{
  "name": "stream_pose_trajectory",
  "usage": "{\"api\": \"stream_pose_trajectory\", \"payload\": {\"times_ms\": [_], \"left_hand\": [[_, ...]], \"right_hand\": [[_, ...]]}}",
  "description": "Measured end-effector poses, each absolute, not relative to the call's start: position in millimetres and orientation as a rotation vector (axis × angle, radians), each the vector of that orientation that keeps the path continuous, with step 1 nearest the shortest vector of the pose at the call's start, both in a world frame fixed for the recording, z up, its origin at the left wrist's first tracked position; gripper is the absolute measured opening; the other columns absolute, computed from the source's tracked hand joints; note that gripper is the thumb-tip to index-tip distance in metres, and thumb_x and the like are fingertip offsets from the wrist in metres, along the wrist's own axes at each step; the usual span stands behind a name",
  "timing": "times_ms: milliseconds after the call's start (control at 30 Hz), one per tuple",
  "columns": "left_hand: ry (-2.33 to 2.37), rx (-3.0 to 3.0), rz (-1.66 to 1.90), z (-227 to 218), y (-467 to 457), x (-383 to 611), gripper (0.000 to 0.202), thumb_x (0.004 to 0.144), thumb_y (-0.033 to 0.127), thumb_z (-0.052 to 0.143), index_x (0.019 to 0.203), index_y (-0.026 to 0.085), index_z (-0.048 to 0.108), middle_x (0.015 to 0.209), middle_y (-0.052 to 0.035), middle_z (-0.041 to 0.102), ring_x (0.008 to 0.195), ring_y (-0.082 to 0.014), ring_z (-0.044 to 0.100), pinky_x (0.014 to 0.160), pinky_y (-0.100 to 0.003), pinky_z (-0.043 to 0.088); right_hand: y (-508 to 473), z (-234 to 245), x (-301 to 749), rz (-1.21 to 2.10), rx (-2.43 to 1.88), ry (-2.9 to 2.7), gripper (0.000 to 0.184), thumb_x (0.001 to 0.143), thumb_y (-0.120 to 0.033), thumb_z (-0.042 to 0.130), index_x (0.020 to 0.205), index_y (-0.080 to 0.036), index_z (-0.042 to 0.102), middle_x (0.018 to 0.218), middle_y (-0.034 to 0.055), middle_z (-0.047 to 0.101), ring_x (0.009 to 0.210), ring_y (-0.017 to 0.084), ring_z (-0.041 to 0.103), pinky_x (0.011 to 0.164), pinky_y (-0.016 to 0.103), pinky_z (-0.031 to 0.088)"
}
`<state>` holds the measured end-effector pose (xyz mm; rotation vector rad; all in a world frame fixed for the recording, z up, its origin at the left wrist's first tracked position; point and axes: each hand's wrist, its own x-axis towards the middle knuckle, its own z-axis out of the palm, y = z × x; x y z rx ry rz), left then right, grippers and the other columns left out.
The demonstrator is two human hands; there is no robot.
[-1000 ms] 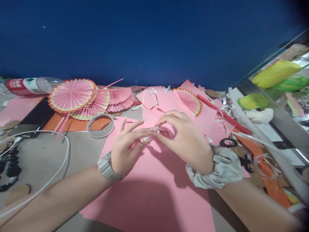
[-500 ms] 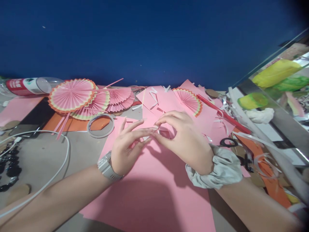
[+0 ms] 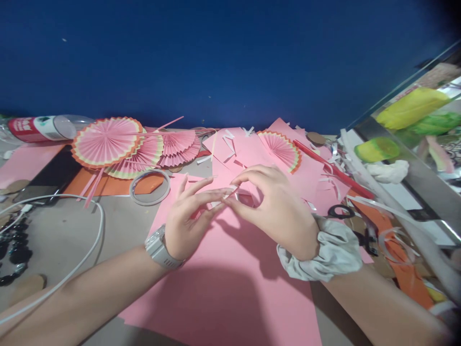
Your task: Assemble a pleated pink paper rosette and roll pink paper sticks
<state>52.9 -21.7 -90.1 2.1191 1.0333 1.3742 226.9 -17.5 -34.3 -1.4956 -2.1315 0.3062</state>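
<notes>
My left hand [image 3: 192, 216] and my right hand [image 3: 273, 206] meet over a large pink paper sheet [image 3: 223, 283]. Their fingertips pinch a small white strip [image 3: 230, 192], which looks like tape backing. The left fingers are stretched forward with thumb and forefinger closed on the strip. The right fingers curl round in a pinch at the same spot. A grey watch [image 3: 158, 247] sits on my left wrist and a grey scrunchie [image 3: 324, 250] on my right.
Pleated pink paper fans [image 3: 108, 142] lie at the back left, another fan [image 3: 283, 149] behind my hands. A tape roll [image 3: 149, 187], white cable [image 3: 86, 240], bottle [image 3: 39, 127], black scissors [image 3: 340, 212], red stick [image 3: 331, 170] and paper scraps surround the sheet.
The hands stay nearly in place. The fingertips have shifted a little and the white strip now lifts slightly between them.
</notes>
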Motion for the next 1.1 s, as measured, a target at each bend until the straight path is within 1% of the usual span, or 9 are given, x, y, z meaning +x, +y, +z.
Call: {"api": "stream_pose_trajectory", "payload": {"times_ms": [333,500,567,700,867,1100], "left_hand": [[1.052,2.090,1.393,-92.8,-21.2,54.1,0.017,0.084,0.014,0.057,0.096,0.024,0.060,0.100,-0.0007,0.072,0.118,-0.0192,0.054,0.112,-0.050,0.018],[1.150,1.984,1.412,-94.8,-18.9,53.6,0.015,0.085,0.017,0.056,0.097,0.022,0.062,0.100,-0.0027,0.071,0.115,-0.0197,0.055,0.111,-0.049,0.024],[1.155,1.976,1.395,-93.9,-18.6,53.2,0.016,0.084,0.018,0.058,0.099,0.023,0.064,0.100,-0.0031,0.071,0.114,-0.0198,0.056,0.110,-0.049,0.025],[1.141,1.984,1.385,-93.1,-19.0,52.7,0.017,0.082,0.018,0.062,0.098,0.023,0.065,0.100,-0.0042,0.071,0.113,-0.0206,0.056,0.110,-0.049,0.026],[1.127,2.052,1.404,-95.4,-19.2,52.1,0.018,0.082,0.016,0.061,0.097,0.024,0.064,0.098,-0.0022,0.072,0.113,-0.0204,0.057,0.110,-0.050,0.024],[1.093,2.097,1.410,-93.6,-19.3,53.0,0.018,0.081,0.017,0.062,0.097,0.025,0.064,0.095,-0.0004,0.072,0.111,-0.0194,0.058,0.112,-0.050,0.023]], "right_hand": [[-19.0,-35.4,227.8,0.308,-1.464,-2.138,0.017,0.078,-0.035,0.064,0.084,-0.021,0.057,0.088,0.0043,0.063,0.088,0.022,0.056,0.087,0.041,0.039],[-19.1,-33.0,230.0,0.332,-1.441,-2.101,0.002,0.084,-0.021,0.055,0.085,-0.022,0.055,0.094,0.0040,0.061,0.093,0.021,0.055,0.089,0.041,0.038],[-19.6,-30.6,230.3,0.333,-1.436,-2.085,0.003,0.084,-0.018,0.053,0.085,-0.022,0.054,0.094,0.0043,0.059,0.095,0.021,0.055,0.088,0.039,0.039],[-20.8,-27.3,230.2,0.315,-1.438,-2.071,0.007,0.082,-0.019,0.057,0.086,-0.022,0.051,0.093,0.0042,0.058,0.093,0.021,0.056,0.087,0.039,0.040],[-22.0,-28.3,229.0,0.325,-1.431,-2.084,0.013,0.080,-0.020,0.059,0.087,-0.023,0.049,0.089,0.0031,0.057,0.086,0.021,0.057,0.085,0.040,0.041],[-23.4,-31.5,226.8,0.336,-1.442,-2.087,0.019,0.079,-0.026,0.062,0.088,-0.022,0.046,0.088,0.0026,0.057,0.086,0.020,0.055,0.082,0.038,0.041]]}}
